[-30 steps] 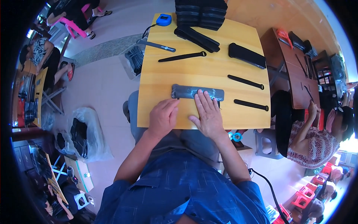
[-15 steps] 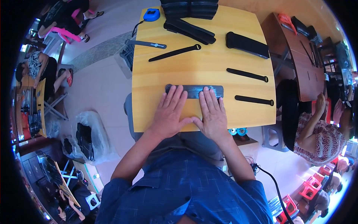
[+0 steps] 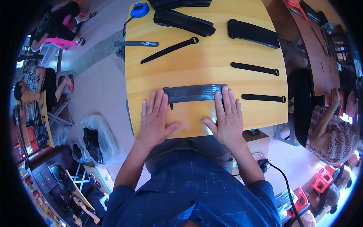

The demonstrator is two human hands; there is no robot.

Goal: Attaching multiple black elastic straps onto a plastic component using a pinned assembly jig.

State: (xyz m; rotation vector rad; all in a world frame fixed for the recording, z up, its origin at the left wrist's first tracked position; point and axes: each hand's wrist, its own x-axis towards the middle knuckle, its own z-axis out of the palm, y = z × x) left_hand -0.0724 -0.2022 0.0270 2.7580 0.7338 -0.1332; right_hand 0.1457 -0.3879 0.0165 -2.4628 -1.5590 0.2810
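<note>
Head view: my hands now lie open and flat on the worktop [image 3: 196, 64], left hand [image 3: 154, 120] slid off the grey strip [image 3: 194, 93], right hand [image 3: 228, 115] touching its end.

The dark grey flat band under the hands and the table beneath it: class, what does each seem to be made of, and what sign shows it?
Dark grey flat band: probably woven or elastic fabric, matte, with lengthwise ribbing; rubber cannot be ruled out. Table: wood or wood-look laminate, smooth and slightly glossy, with yellow grain streaks. Left hand and right hand lie flat, fingers spread.
</note>
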